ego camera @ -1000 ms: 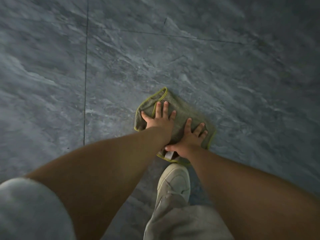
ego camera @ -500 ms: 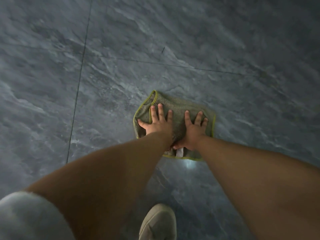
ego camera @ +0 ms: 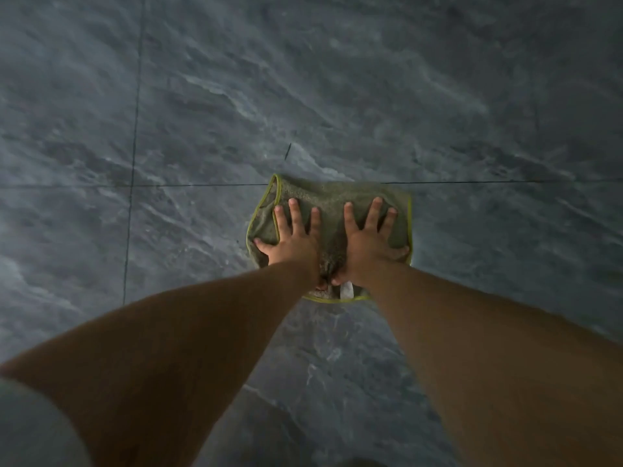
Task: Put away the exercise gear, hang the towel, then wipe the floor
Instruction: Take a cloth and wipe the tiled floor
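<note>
I am wiping the floor (ego camera: 371, 79) now, which I judge to be the last step of the task; no exercise gear and no hung towel show in this view, so I cannot confirm those from here. The cloth (ego camera: 332, 197), an olive-grey one edged in yellow-green, is lying flat on the dark grey marbled tile, its far edge sitting right on a grout line (ego camera: 472, 182) that runs across the floor. My left hand (ego camera: 292, 246) is pressing down on the left half of the cloth and my right hand (ego camera: 365, 246) on the right half, the two just beside each other near the middle. Neither grip is closing on anything: both are lying apart, fingers spread, palms flat on the fabric, holding it by weight alone. The left edge of the cloth is folding up a little by my left thumb, and a small white tag (ego camera: 346, 291) is showing at the near edge between my wrists. The next move, as I am reading it, is calling for even downward pressure from both palms while sliding the cloth across the tile, so it does not bunch or slip out from under me.
</note>
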Tool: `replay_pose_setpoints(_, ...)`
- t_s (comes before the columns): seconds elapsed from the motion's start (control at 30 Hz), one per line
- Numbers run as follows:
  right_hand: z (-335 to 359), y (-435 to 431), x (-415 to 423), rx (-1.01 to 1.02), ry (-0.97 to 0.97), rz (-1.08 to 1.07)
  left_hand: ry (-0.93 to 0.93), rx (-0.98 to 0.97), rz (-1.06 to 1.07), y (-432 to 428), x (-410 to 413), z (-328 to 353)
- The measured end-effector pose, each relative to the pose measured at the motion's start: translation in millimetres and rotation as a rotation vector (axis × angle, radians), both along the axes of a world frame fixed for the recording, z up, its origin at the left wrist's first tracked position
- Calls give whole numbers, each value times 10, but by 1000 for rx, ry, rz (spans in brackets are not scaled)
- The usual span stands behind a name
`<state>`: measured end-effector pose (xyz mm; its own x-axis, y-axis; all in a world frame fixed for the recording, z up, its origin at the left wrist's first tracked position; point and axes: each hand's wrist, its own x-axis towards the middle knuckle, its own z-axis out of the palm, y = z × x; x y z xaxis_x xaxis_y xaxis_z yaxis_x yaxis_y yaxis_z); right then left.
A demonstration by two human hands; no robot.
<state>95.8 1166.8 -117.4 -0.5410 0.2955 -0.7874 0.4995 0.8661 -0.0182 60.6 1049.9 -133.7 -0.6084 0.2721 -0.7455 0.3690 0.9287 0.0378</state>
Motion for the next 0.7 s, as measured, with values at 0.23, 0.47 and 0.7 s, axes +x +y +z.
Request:
replay_pose_setpoints(0.23,25,109,-153,-24,17,-11,-10,-11,-29,109,-178,51)
replay_pose_setpoints(0.47,9,116,-182,-31,6,-33,11,-17,-26,159,-191,-44)
replay_pose_setpoints(0.7,24,105,-174,-43,2,-51,31,5,-21,139,-176,-47)
